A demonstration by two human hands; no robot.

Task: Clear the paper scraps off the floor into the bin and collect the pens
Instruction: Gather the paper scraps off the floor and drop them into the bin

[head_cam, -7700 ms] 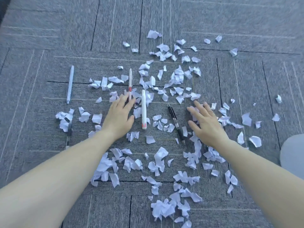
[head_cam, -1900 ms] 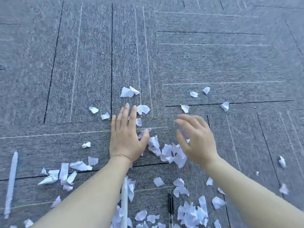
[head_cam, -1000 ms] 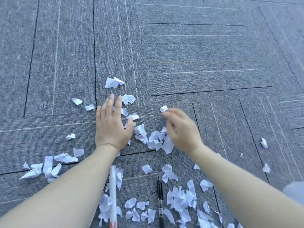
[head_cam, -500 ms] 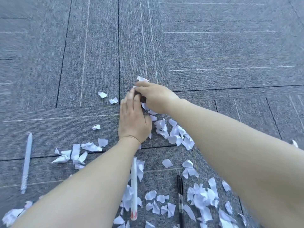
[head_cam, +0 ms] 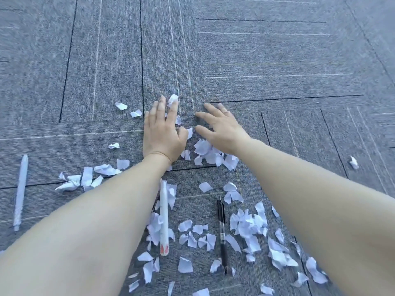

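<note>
White paper scraps (head_cam: 215, 155) lie scattered over the grey carpet, thickest between and below my hands. My left hand (head_cam: 163, 131) rests flat on the floor, fingers together, with scraps at its fingertips and thumb. To its right, my right hand (head_cam: 220, 127) hovers with fingers spread over a small pile, holding nothing. A white pen with a red-marked end (head_cam: 164, 218) lies under my left forearm. A black pen (head_cam: 222, 233) lies between my arms. A pale blue pen (head_cam: 20, 192) lies far left. No bin is in view.
Grey carpet tiles (head_cam: 267, 60) with dark seams stretch bare beyond my hands. A lone scrap (head_cam: 353, 162) lies far right, and two small scraps (head_cam: 128, 110) sit left of my left fingertips.
My right hand has moved back to the right of my left hand and opened its fingers. A scrap remains at my left fingertips. The left hand has stayed flat.
</note>
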